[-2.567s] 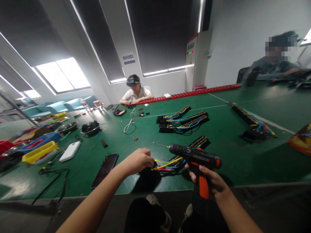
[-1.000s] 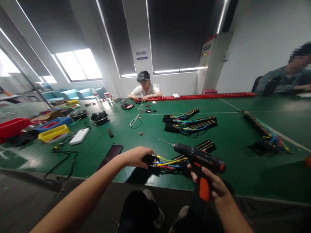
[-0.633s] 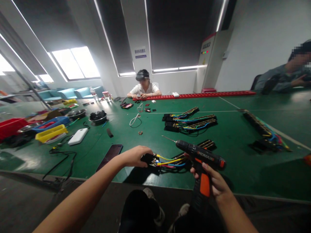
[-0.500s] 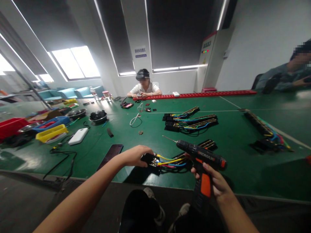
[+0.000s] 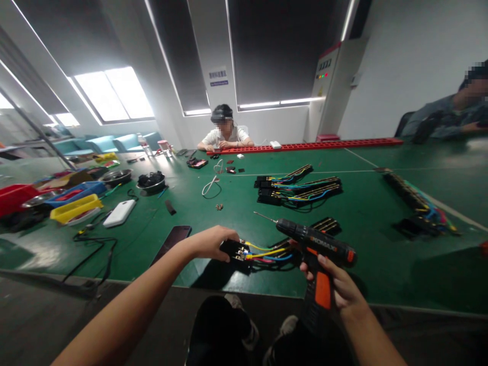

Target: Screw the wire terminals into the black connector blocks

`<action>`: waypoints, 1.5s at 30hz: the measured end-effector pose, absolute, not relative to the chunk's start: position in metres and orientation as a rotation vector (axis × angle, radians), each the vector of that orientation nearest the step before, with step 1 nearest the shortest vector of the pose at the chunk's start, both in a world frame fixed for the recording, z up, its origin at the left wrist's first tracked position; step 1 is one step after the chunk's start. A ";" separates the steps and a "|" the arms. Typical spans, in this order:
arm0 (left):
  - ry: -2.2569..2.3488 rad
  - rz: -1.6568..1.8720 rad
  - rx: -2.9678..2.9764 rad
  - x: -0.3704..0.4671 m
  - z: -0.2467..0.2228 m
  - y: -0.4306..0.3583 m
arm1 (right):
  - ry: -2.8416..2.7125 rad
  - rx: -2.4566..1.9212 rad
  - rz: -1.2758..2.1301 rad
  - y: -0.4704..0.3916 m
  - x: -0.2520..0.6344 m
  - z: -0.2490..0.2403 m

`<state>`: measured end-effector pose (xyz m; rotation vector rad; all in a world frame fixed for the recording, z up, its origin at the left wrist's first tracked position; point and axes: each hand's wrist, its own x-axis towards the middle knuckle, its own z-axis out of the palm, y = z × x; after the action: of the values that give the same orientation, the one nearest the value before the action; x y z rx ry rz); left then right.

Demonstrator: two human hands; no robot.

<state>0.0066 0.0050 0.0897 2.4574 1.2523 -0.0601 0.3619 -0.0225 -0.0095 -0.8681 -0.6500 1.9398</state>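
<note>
My left hand (image 5: pixel 215 243) is closed on the black end block (image 5: pixel 237 251) of a wired strip, near the green table's front edge. Yellow, blue and red wires (image 5: pixel 272 254) run right from the block toward the strip (image 5: pixel 326 225), partly hidden behind the drill. In my right hand (image 5: pixel 335 279) is a black and orange power drill (image 5: pixel 316 244), gripped by its handle. Its long thin bit (image 5: pixel 265 217) points left and slightly up, above the wires and apart from the block. A dark phone (image 5: pixel 171 244) lies left of my left hand.
Wired strips (image 5: pixel 301 190) lie beyond the drill, another (image 5: pixel 415 201) at the right. Small brass parts (image 5: pixel 219 207) sit mid-table. Leftward are a white case (image 5: pixel 119 213), a yellow bin (image 5: pixel 76 208) and a black-filled bowl (image 5: pixel 151 183). A person (image 5: pixel 224 132) sits opposite, another at far right.
The view has shifted slightly, so the things at the left sit a little further left and higher. Both hands keep their holds, with no clear movement.
</note>
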 end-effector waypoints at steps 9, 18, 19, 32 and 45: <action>1.195 -0.065 2.505 0.007 0.094 0.008 | -0.629 -0.834 1.954 -0.023 0.362 -0.009; 1.057 -0.032 2.802 0.041 0.099 0.011 | -0.659 -0.835 1.948 -0.023 0.361 -0.007; 1.020 -0.074 2.837 0.045 0.097 0.014 | -0.663 -0.835 1.943 -0.023 0.361 -0.008; 1.098 -0.410 2.954 0.086 0.098 0.027 | -0.668 -0.791 1.987 -0.023 0.366 -0.016; 1.024 -0.555 2.897 0.091 0.113 0.029 | -0.734 -0.761 1.979 -0.023 0.368 -0.016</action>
<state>0.0913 0.0290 0.1129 2.8969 1.0239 -0.5553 0.3675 -0.0229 -0.0162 -0.7613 -0.7342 1.9795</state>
